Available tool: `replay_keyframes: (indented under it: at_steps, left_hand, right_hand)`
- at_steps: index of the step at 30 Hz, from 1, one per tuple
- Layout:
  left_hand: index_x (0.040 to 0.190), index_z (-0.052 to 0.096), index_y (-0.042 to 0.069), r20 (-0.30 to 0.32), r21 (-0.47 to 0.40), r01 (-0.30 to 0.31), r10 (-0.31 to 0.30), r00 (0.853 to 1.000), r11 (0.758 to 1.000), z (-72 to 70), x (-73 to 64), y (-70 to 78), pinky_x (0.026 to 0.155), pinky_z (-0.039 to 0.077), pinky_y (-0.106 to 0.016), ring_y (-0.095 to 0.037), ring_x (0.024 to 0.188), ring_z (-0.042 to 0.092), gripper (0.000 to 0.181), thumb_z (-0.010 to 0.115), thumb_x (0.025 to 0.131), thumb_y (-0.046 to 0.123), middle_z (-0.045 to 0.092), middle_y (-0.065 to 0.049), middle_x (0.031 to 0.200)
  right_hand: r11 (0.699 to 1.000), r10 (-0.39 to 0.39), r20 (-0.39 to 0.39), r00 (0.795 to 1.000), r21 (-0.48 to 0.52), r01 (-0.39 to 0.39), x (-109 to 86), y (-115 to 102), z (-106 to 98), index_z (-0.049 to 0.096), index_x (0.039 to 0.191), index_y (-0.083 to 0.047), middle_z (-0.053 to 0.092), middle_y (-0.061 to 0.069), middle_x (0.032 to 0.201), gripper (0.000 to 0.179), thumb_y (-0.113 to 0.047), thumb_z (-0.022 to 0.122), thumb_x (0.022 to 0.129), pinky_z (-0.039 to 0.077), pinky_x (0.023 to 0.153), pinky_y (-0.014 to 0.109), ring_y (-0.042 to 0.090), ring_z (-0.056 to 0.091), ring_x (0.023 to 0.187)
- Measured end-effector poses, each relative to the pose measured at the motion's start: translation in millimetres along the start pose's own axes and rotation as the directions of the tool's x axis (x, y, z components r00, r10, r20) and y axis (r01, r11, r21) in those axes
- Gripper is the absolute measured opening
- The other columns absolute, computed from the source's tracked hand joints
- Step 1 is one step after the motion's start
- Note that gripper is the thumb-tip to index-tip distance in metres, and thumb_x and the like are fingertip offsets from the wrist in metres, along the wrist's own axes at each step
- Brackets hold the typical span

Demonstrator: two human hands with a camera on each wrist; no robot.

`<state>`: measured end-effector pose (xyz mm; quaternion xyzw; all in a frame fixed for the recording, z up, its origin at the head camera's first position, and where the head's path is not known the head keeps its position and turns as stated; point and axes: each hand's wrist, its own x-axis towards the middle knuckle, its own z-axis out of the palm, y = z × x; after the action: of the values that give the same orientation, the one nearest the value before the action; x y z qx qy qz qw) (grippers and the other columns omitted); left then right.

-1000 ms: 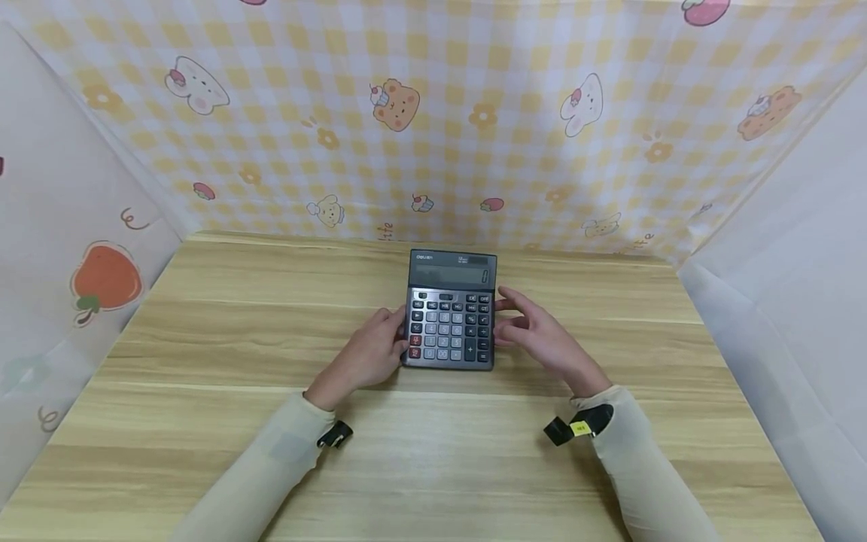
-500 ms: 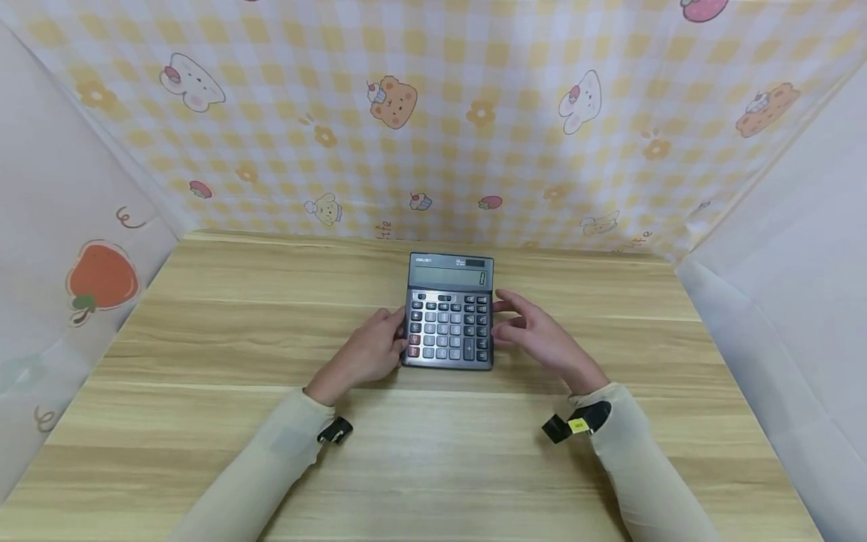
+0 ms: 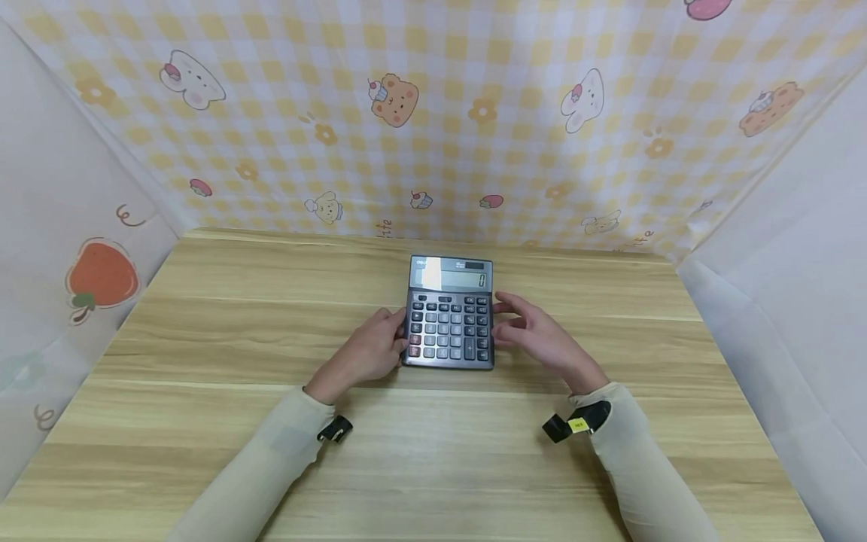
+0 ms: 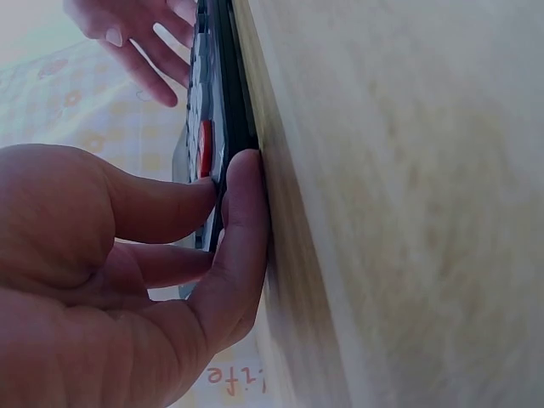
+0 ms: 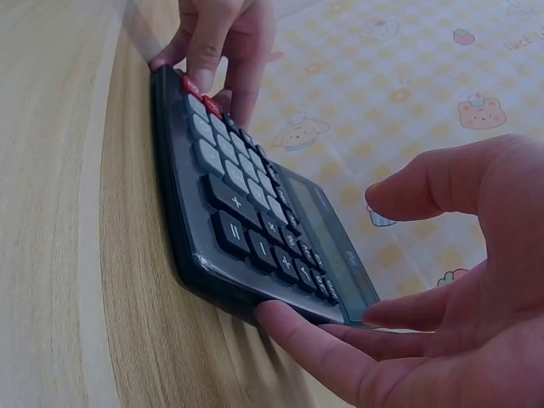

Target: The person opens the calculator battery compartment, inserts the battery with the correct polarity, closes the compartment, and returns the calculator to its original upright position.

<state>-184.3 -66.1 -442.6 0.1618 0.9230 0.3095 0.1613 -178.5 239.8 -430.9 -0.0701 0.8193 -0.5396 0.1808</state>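
Observation:
A dark grey desk calculator (image 3: 450, 312) stands near the middle of the wooden table, a single 0 at the right of its display. My left hand (image 3: 369, 348) pinches its left edge, thumb on top by the red keys (image 5: 197, 92) and fingers at the side and underneath. At the opposite edge is my right hand (image 3: 538, 335). In the right wrist view its fingertips (image 5: 280, 319) touch the side and underside, while the thumb (image 5: 416, 183) stays raised off the keys. Shadow shows beneath that side of the calculator.
The wood-grain table (image 3: 433, 452) stretches around both forearms. Behind it hangs a yellow checked cloth (image 3: 447, 150) with cartoon prints. Pale sheets close off the left (image 3: 41, 226) and right sides (image 3: 799, 301). Each wrist wears a black strap, the right one (image 3: 589, 418) with a yellow label.
The calculator's top edge has dropped slightly towards me, so its tilt differs. A bright reflection now covers the left of the display. Both hands keep nearly the same places.

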Motion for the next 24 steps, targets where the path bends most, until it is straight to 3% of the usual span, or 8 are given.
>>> replay_keyframes:
  at_steps: [17, 24]
  left_hand:
    - [0.164, 0.038, -0.012, 0.009, 0.02, -0.002, 0.002, 1.0, 1.0, 0.0, 0.0, -0.7, 0.078, 0.054, -0.035, -0.024, 0.096, 0.057, 0.062, 0.063, 0.111, 0.008, 0.059, -0.02, 0.128]
    - [0.164, 0.036, -0.012, 0.014, 0.014, -0.013, 0.013, 1.0, 1.0, -0.6, -0.7, -1.4, 0.08, 0.055, -0.035, -0.024, 0.097, 0.057, 0.062, 0.062, 0.111, 0.006, 0.058, -0.02, 0.128]
  right_hand:
    - [1.0, 0.016, 0.02, 1.0, -0.027, -0.015, 0.4, 1.2, 1.4, 0.029, 0.171, 0.002, 0.045, 0.028, 0.164, 0.074, -0.012, 0.062, 0.107, 0.045, 0.118, 0.06, 0.049, 0.051, 0.147]
    - [0.995, 0.008, 0.004, 1.0, -0.098, -0.007, 2.3, 4.7, 2.2, 0.033, 0.171, 0.001, 0.047, 0.026, 0.163, 0.073, -0.018, 0.064, 0.107, 0.047, 0.116, 0.061, 0.048, 0.053, 0.144]
